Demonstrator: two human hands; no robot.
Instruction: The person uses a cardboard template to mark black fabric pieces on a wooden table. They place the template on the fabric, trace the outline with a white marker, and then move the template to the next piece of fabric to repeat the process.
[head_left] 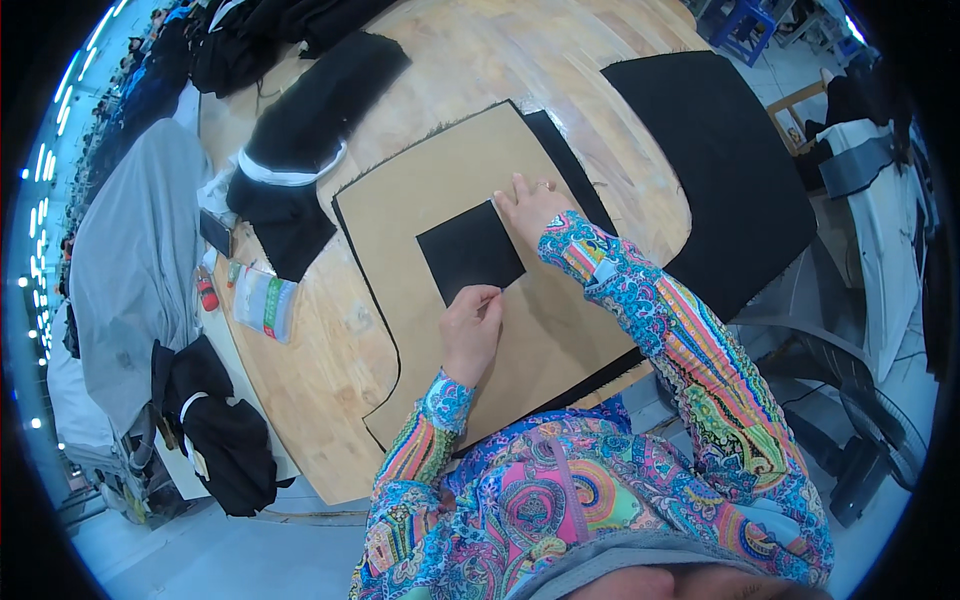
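A tan cardboard pattern lies over a larger black cloth panel, whose edges show around it. On the tan sheet is a black five-sided, pocket-shaped cloth piece. My left hand is closed at its lower edge, with thumb and forefinger pinching near the lower corner. At the piece's upper right edge rests my right hand, its fingers stretched out and fingertips touching beside the corner. The palm side of each hand is hidden.
Another black panel hangs over the table's right edge. Black cloth bundled with a white band, a clear plastic packet and a small red tool lie on the left. A black fan stands at the lower right.
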